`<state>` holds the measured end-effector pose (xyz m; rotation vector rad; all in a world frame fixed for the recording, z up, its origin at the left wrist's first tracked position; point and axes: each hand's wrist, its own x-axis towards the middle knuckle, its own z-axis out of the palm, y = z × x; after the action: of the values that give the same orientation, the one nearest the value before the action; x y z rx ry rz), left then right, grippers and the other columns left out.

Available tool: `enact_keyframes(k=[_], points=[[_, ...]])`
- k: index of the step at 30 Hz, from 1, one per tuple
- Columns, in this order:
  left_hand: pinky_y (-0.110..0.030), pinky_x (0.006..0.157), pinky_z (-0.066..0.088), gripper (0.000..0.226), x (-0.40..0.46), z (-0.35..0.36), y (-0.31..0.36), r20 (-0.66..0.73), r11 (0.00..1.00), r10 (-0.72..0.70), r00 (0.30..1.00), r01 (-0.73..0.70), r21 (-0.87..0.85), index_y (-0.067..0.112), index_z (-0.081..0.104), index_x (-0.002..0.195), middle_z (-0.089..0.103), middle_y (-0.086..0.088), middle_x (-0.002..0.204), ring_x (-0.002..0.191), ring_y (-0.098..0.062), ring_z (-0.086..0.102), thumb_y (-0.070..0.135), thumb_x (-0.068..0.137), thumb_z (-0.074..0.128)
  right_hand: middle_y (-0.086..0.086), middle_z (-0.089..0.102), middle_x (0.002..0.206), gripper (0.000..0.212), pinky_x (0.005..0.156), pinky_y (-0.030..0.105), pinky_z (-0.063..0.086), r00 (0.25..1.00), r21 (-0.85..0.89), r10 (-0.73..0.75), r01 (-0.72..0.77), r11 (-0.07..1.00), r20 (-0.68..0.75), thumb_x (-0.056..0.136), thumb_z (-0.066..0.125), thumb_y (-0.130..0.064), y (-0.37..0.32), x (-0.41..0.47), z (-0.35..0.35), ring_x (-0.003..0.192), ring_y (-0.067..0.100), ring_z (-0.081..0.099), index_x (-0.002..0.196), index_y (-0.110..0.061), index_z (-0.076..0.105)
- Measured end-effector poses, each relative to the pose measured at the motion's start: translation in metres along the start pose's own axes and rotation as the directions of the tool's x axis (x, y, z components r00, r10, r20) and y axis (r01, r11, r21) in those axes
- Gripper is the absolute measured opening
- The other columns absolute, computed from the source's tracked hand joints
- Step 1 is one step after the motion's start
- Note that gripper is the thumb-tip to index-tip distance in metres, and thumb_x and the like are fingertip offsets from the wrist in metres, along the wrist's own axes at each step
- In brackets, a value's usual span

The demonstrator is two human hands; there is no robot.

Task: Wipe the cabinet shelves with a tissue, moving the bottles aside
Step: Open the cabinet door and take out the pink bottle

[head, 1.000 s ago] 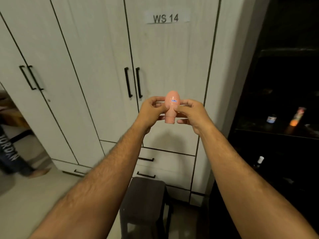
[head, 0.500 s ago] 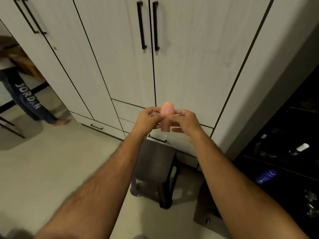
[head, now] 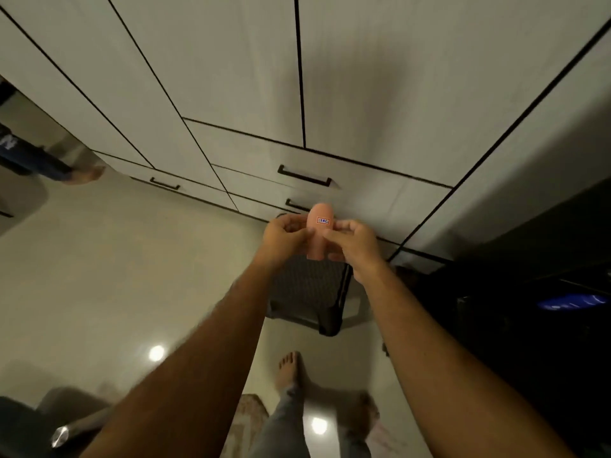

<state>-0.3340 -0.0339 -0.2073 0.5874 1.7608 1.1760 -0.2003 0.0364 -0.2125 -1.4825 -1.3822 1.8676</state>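
Far left, another person's leg (head: pixel 49 160) by the white cabinet (head: pixel 231 77), doors closed. Centre: left hand (head: pixel 284 234) and right hand (head: pixel 352 241) both pinch a small pink egg-shaped thing (head: pixel 318 226) w/ a tiny label, held upright, fingers curled on it from each side. Dark stool (head: pixel 310 292) below, bare foot (head: pixel 291 368) on floor. Blue bottle (head: pixel 588 300) far right on a dark shelf; no tissue seen.

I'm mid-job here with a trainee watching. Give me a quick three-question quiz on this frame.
1. True or false: the left hand alone holds the peach egg-shaped plastic object.
2. What stands on the floor beneath the hands: A) dark stool, B) bucket, C) ladder?
3. Are the white cabinet doors open or closed?

Key: 1 false, the right hand has a grip on it too; 2 A; 3 closed.
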Motion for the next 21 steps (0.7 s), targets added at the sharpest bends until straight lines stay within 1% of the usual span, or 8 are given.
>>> enact_keyframes(k=[3, 6, 8, 12, 14, 16, 18, 21], points=[[-0.036, 0.082, 0.059, 0.026, 0.039, -0.005, -0.050, -0.009, 0.995, -0.074, 0.997, 0.074, 0.062, 0.010, 0.061, 0.114, 0.068, -0.005, 0.104, 0.097, -0.021, 0.068, 0.006, 0.089, 0.066, 0.007, 0.068, 0.103, 0.029, 0.062, 0.029, 0.059, 0.994, 0.000, 0.097, -0.097, 0.995, -0.055, 0.087, 0.073, -0.017, 0.047, 0.040, 0.022, 0.086, 0.019, 0.069, 0.112, -0.010, 0.060], [-0.041, 0.085, 0.058, 0.026, 0.072, -0.007, -0.102, 0.007, 0.984, -0.148, 0.989, 0.147, 0.104, 0.017, 0.062, 0.113, 0.068, -0.002, 0.107, 0.098, -0.019, 0.068, 0.007, 0.089, 0.065, 0.011, 0.068, 0.105, 0.027, 0.060, 0.031, 0.059, 0.979, 0.031, 0.165, -0.163, 0.986, -0.120, 0.085, 0.075, -0.016, 0.090, 0.076, 0.038, 0.087, 0.021, 0.069, 0.107, -0.008, 0.061], [-0.039, 0.084, 0.059, 0.028, 0.093, -0.005, -0.133, 0.019, 0.977, -0.161, 0.987, 0.157, 0.148, 0.019, 0.062, 0.116, 0.068, -0.001, 0.110, 0.098, -0.016, 0.067, 0.009, 0.090, 0.063, 0.013, 0.067, 0.106, 0.029, 0.060, 0.032, 0.060, 0.966, 0.045, 0.206, -0.201, 0.978, -0.153, 0.086, 0.074, -0.014, 0.118, 0.101, 0.047, 0.088, 0.023, 0.069, 0.109, -0.005, 0.061], [-0.024, 0.076, 0.057, 0.035, 0.135, -0.004, -0.191, 0.017, 0.959, -0.196, 0.980, 0.188, 0.210, 0.014, 0.060, 0.125, 0.066, 0.003, 0.110, 0.095, -0.009, 0.065, 0.007, 0.091, 0.061, 0.013, 0.066, 0.108, 0.019, 0.074, 0.047, 0.061, 0.944, 0.018, 0.267, -0.269, 0.963, -0.195, 0.088, 0.071, -0.011, 0.173, 0.149, 0.065, 0.095, 0.029, 0.068, 0.105, -0.009, 0.062], [-0.019, 0.071, 0.055, 0.036, 0.141, -0.005, -0.199, 0.001, 0.957, -0.190, 0.982, 0.185, 0.224, 0.014, 0.061, 0.125, 0.065, 0.004, 0.106, 0.089, -0.004, 0.065, 0.006, 0.091, 0.060, 0.010, 0.065, 0.105, 0.021, 0.073, 0.044, 0.061, 0.940, 0.007, 0.274, -0.279, 0.960, -0.203, 0.089, 0.070, -0.011, 0.181, 0.157, 0.066, 0.093, 0.027, 0.068, 0.109, -0.007, 0.064], [-0.018, 0.069, 0.055, 0.036, 0.156, -0.004, -0.216, -0.006, 0.955, -0.199, 0.980, 0.195, 0.226, 0.014, 0.061, 0.125, 0.065, 0.005, 0.105, 0.085, -0.001, 0.064, 0.005, 0.091, 0.059, 0.008, 0.064, 0.105, 0.024, 0.071, 0.039, 0.062, 0.935, 0.000, 0.287, -0.294, 0.956, -0.208, 0.091, 0.068, -0.012, 0.196, 0.172, 0.072, 0.090, 0.024, 0.067, 0.113, -0.005, 0.064], [-0.021, 0.074, 0.056, 0.036, 0.171, -0.003, -0.234, -0.005, 0.949, -0.213, 0.977, 0.208, 0.236, 0.014, 0.061, 0.125, 0.066, 0.003, 0.109, 0.087, -0.001, 0.063, 0.005, 0.091, 0.059, 0.008, 0.064, 0.108, 0.024, 0.071, 0.038, 0.062, 0.928, -0.009, 0.298, -0.308, 0.951, -0.222, 0.091, 0.067, -0.013, 0.212, 0.189, 0.076, 0.092, 0.023, 0.067, 0.114, -0.006, 0.063], [-0.028, 0.083, 0.057, 0.036, 0.187, -0.001, -0.252, -0.001, 0.946, -0.207, 0.978, 0.200, 0.253, 0.014, 0.060, 0.127, 0.067, 0.000, 0.116, 0.095, -0.007, 0.065, 0.007, 0.091, 0.059, 0.010, 0.066, 0.112, 0.025, 0.073, 0.039, 0.062, 0.925, -0.036, 0.287, -0.305, 0.952, -0.250, 0.091, 0.067, -0.013, 0.228, 0.206, 0.080, 0.096, 0.024, 0.067, 0.115, -0.006, 0.063]])
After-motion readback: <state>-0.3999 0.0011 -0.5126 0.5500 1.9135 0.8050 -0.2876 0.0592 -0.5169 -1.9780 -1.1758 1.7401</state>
